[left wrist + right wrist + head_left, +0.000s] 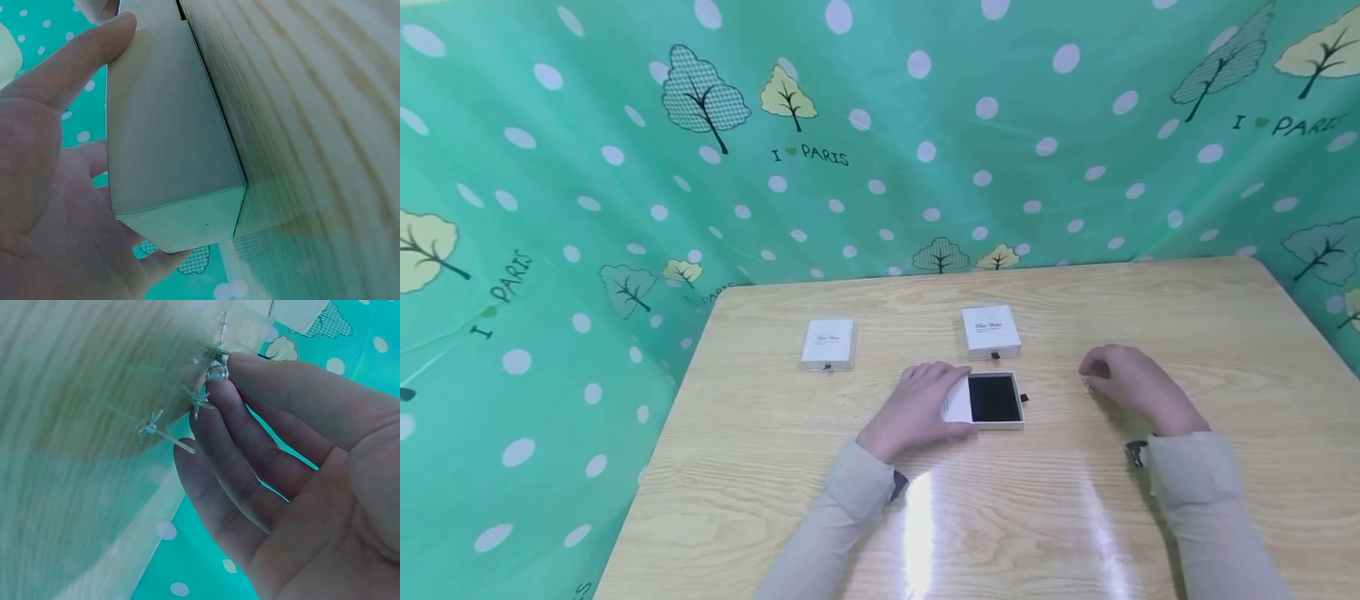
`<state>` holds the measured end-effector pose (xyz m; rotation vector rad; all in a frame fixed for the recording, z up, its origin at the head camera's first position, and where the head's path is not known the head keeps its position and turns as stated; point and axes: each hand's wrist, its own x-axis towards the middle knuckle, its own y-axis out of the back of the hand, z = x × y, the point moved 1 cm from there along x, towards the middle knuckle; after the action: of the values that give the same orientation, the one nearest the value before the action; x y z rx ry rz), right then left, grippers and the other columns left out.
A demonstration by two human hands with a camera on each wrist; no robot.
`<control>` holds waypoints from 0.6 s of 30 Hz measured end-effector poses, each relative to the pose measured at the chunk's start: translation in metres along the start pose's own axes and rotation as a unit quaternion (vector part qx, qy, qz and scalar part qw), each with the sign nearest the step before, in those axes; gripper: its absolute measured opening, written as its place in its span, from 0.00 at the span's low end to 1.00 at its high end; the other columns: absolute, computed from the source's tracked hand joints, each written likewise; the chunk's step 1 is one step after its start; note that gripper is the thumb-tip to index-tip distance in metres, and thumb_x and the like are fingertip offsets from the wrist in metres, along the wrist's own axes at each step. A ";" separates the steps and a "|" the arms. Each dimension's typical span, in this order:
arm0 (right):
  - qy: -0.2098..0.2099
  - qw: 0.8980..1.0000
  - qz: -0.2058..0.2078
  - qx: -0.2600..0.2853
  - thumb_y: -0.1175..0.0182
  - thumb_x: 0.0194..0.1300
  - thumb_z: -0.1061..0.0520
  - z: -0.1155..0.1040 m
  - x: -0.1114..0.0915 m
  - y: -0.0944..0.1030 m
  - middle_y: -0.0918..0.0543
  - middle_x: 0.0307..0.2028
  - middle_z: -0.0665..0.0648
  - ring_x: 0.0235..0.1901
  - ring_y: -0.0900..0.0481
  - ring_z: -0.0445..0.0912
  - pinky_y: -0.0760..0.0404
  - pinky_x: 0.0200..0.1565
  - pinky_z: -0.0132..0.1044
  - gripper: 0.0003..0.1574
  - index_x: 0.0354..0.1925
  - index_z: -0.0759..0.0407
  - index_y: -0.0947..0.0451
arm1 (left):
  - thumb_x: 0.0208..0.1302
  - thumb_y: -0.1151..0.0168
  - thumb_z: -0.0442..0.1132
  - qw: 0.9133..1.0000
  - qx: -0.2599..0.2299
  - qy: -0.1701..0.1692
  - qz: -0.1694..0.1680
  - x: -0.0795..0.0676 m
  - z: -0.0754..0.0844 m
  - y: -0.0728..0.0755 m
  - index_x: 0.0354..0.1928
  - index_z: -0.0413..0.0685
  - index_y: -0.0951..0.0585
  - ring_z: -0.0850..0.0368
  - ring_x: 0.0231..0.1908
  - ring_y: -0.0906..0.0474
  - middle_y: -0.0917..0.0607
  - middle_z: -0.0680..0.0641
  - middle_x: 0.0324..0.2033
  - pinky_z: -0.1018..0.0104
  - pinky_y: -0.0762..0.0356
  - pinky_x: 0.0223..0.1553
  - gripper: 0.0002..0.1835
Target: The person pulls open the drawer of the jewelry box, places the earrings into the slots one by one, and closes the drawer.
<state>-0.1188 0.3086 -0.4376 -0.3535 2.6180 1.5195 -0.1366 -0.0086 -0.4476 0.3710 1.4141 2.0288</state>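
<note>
My left hand [917,408] grips a white drawer-style jewelry box [957,402] by its sleeve, thumb along the near side and fingers along the far side. Its drawer [996,398] is pulled partway out to the right, showing a black lining and a small black tab. To the right of the box, my right hand [1131,383] pinches a small, shiny silver earring [217,370] between thumb and fingertips, low over the table. Below those fingertips, a second star-shaped silver piece with a thin pin [150,428] shows; whether it joins the pinched one is unclear.
Two closed white boxes with printed lids stand farther back: one at the left [829,343] and one behind the half-open box [991,331]. All rest on a light wooden table [737,467]. A green, dotted cloth [880,200] hangs behind the table's back edge.
</note>
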 end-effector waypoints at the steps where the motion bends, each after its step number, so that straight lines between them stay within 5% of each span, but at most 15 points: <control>1: 0.002 1.000 0.001 -0.002 0.38 0.64 0.64 0.000 0.001 0.000 0.16 0.42 0.68 0.46 0.20 0.64 0.23 0.51 0.62 0.10 0.42 0.69 0.18 | 0.54 0.33 0.68 1.000 -0.001 0.000 0.000 0.000 0.000 0.000 0.75 0.57 0.39 0.51 0.69 0.37 0.30 0.50 0.68 0.52 0.44 0.73 0.50; 18: -0.003 1.000 -0.010 0.011 0.38 0.63 0.64 0.002 0.006 0.000 0.17 0.37 0.62 0.39 0.20 0.56 0.21 0.44 0.55 0.04 0.38 0.65 0.21 | 0.54 0.34 0.69 1.000 0.006 0.000 0.003 -0.001 -0.001 -0.002 0.76 0.58 0.39 0.52 0.69 0.37 0.30 0.51 0.68 0.52 0.44 0.73 0.50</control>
<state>-0.1243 0.3094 -0.4397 -0.3726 2.6175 1.4810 -0.1356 -0.0095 -0.4495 0.3789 1.4267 2.0261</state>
